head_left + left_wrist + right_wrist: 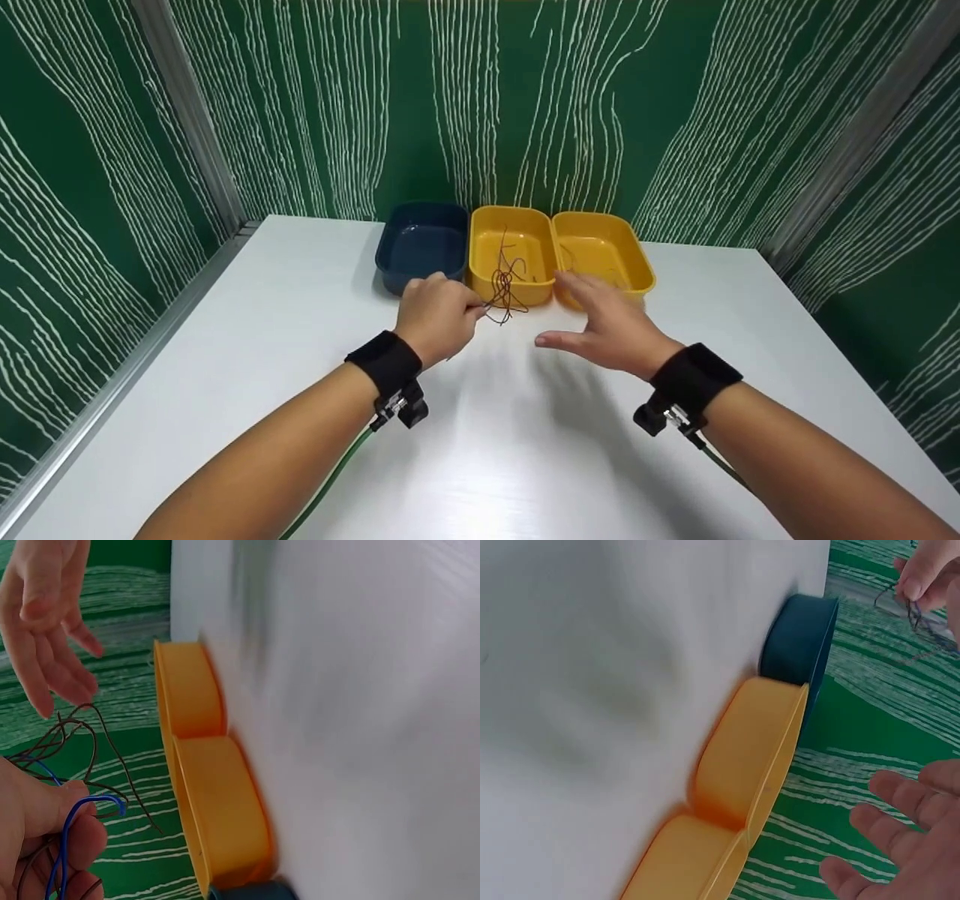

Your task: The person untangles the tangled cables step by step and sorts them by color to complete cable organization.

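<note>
The left hand point(439, 315) pinched tangled wires point(502, 282) raised near the middle yellow bin point(541, 294), while the right hand point(616, 330), spread, held nothing, and the wires' crossing loops, if tugged unevenly, could have knotted tighter or slipped loose.

- Head view bright, with pale glare on the near table point(472, 487)
- Soft-edged grey shadows across its middle
- Wrist views dimmer, shadows hazy

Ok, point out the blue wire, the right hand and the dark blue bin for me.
Blue wire point(95, 798): left wrist view, on its bend.
Right hand point(613, 322): head view, on the back of the hand.
Dark blue bin point(422, 251): head view, on its bare inside floor.
</note>
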The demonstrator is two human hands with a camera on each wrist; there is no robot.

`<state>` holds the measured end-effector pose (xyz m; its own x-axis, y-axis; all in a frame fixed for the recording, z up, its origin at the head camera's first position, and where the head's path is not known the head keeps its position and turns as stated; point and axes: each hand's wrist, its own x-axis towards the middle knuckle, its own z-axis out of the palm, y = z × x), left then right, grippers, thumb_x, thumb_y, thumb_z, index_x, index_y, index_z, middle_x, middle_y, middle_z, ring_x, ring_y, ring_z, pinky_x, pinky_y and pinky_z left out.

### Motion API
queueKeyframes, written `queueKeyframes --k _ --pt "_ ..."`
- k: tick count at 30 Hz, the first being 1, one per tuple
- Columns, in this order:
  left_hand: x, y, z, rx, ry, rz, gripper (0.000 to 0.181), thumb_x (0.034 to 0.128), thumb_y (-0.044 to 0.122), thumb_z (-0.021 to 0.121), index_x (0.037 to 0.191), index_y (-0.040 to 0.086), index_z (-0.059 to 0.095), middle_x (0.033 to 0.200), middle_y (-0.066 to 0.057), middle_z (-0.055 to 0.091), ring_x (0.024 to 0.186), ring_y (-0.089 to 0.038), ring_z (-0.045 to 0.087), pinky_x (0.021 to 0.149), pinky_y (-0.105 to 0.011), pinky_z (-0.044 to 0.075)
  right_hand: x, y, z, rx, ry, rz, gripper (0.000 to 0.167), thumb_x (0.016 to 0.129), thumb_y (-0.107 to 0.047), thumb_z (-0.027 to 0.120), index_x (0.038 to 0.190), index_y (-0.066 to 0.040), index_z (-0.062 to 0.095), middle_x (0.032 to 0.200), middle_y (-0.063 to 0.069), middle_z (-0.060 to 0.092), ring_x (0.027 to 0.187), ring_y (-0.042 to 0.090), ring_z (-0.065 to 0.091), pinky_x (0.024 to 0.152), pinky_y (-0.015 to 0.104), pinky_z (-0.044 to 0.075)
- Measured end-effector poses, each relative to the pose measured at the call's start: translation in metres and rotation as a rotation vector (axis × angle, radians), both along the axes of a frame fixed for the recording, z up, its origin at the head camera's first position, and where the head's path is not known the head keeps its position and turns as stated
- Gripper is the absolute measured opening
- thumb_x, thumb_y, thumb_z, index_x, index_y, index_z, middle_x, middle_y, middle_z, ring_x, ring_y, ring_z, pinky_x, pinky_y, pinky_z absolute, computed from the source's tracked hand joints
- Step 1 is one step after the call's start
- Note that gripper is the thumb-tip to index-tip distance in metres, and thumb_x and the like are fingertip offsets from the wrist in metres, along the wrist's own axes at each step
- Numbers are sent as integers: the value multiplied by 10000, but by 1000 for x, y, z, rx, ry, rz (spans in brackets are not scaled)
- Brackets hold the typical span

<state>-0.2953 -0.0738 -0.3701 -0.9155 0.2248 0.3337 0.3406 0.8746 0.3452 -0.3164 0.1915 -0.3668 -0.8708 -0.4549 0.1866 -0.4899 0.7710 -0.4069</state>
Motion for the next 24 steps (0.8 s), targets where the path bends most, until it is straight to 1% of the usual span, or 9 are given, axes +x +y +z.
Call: queueKeyframes --k 2,4,8,9,13,17,20,24 --pt "0 2 0 -1 0 -4 169 999 304 703 1020 226 850 887 47 785 893 -197 584 898 -436 449 1 -6 0 -46 12 36 1071 766 -780 719 1581 -141 448 1590 92 509 1456 340 488 1190 590 393" --pt "1 4 0 1 6 -9 164 997 303 705 1010 226 850 870 44 782 892 -204 587 905 -444 454 2 -12 0 -98 14 64 950 806 -686 761 1534 -126 517 1519 77 581 1393 313 551 1154 556 448" --pt "2 7 0 3 7 -20 151 990 300 713 993 229 846 876 42 780 910 -212 600 919 -451 456 3 -22 0 -171 -2 70 758 842 -543 813 1445 -127 621 1335 43 690 1243 256 622 1051 479 523" --pt "3 8 0 1 8 -21 149 989 302 714 988 232 845 882 42 782 917 -213 604 923 -453 457 3 -25 0 -186 0 74 714 849 -502 825 1426 -125 639 1291 37 705 1206 247 626 1017 461 525" --pt "5 12 0 0 9 -33 144 986 297 716 994 231 844 913 39 787 950 -220 619 938 -456 459 2 -32 -2 -223 13 100 559 879 -432 821 1343 -145 699 1175 25 733 1102 239 639 900 396 491" --pt "6 15 -1 5 13 -56 150 990 305 711 1003 224 838 919 31 779 976 -228 629 948 -464 463 2 -37 -5 -266 12 126 323 923 -337 797 1188 -155 758 1043 4 731 979 206 637 837 352 486" --pt "7 16 -2 22 13 -71 153 994 315 706 1005 228 831 913 36 771 984 -224 630 958 -462 463 1 -39 -5 -301 11 133 183 952 -252 771 1090 -133 775 981 -2 728 895 173 619 797 300 505" --pt "7 16 -1 40 19 -85 145 995 316 706 959 238 822 886 46 760 986 -220 632 963 -466 463 1 -40 -4 -335 6 126 114 981 -168 729 1047 -97 790 951 24 744 844 166 616 756 241 517"
